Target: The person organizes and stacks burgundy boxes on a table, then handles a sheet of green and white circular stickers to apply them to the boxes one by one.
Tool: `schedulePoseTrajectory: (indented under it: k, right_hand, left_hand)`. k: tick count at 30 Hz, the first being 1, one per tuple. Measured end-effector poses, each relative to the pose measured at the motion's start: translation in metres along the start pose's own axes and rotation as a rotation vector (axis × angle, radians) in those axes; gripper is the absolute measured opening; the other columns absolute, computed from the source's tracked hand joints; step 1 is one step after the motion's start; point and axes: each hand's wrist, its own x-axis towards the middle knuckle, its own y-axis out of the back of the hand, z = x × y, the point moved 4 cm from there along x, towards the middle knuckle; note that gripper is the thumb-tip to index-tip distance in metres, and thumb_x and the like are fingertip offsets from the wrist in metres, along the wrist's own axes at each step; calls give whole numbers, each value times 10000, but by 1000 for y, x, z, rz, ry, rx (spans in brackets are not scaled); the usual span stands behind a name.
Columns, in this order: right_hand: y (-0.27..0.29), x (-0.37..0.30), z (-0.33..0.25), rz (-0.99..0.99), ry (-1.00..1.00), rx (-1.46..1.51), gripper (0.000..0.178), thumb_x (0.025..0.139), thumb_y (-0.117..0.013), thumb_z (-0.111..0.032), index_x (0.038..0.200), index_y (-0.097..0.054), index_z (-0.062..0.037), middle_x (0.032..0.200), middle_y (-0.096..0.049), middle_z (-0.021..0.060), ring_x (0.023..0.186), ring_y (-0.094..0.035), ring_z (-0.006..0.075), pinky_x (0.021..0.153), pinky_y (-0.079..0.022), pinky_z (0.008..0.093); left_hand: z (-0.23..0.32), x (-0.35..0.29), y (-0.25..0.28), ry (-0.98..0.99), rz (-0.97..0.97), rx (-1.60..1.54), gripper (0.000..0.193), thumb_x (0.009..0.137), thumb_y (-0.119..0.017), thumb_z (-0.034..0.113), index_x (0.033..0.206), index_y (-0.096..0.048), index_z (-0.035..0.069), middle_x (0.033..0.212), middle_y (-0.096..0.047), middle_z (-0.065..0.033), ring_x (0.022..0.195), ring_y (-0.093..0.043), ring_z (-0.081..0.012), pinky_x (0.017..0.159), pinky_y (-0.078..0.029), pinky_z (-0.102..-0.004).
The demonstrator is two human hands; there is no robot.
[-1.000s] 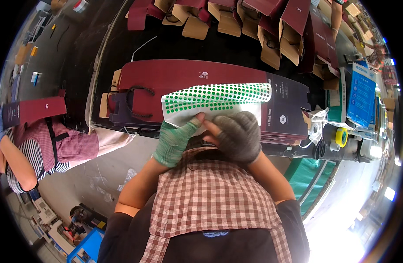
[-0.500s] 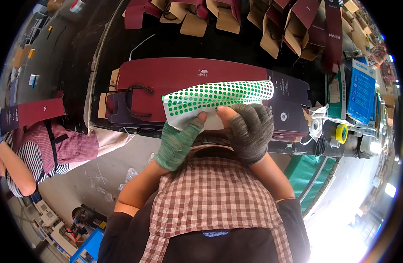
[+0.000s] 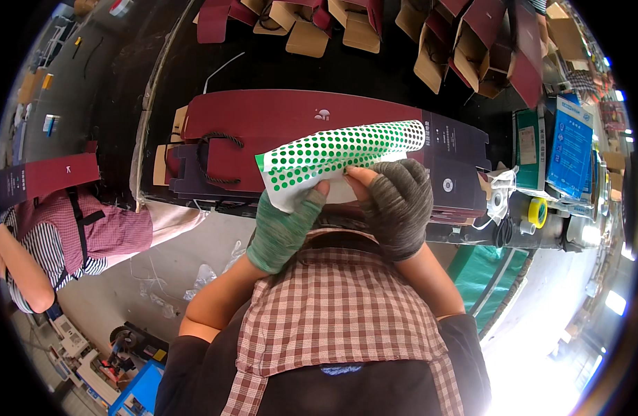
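Observation:
A curled white sheet of green dot stickers is held over a flat maroon carton. My left hand, in a green fingerless glove, grips the sheet's lower left edge with the thumb on top. My right hand, in a grey fingerless glove, is closed at the sheet's lower edge. Its thumb and finger pinch there beside a small dark dot; whether that dot is loose from the sheet I cannot tell. The flat maroon carton lies below, with a dark cord handle at its left end.
Several open maroon boxes stand along the black table's far side. On the right are a blue printed packet, a yellow tape roll and a white cable bundle. A co-worker at left holds a maroon carton.
The sheet has tilted slightly, its right end drawing a little left and up. Both hands keep nearly the same place. At the far right, a tall maroon box has shifted.

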Motion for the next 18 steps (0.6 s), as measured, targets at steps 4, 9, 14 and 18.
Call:
schedulePoseTrajectory:
  k: [4, 9, 14, 18]
  right_hand:
    - [0, -4, 4, -14, -33, 44, 256, 703, -742, -108, 950, -677, -133, 822, -602, 15, 718, -556, 201, 663, -446, 331]
    - [3, -9, 10, -39, -56, 65, 237, 723, -732, -95, 948, -669, -131, 791, -598, 15, 709, -551, 202, 656, -440, 331]
    - [9, -15, 20, -24, -70, 55, 240, 717, -733, -97, 946, -668, -126, 805, -606, 26, 718, -560, 210, 652, -448, 335]
    - [17, -13, 30, -2, -93, 134, 206, 706, -749, -105, 900, -682, -124, 758, -615, 21, 689, -559, 198, 614, -446, 320]
  left_hand:
    - [1, 0, -4, -46, -29, 97, 298, 873, -667, 135, 1142, -581, 42, 1043, -629, -38, 938, -585, -116, 839, -474, -277]
    - [-1, -1, -14, 17, -31, 10, 311, 855, -685, 117, 1132, -579, 24, 1054, -631, -51, 949, -587, -120, 843, -475, -276]
    - [0, 2, -25, 22, -54, 38, 325, 839, -704, 118, 1128, -587, 25, 1047, -637, -51, 948, -594, -124, 839, -478, -274]
    - [2, 8, -33, -79, -54, 120, 259, 846, -690, 136, 1076, -617, 44, 986, -668, -58, 868, -636, -130, 755, -512, -274]
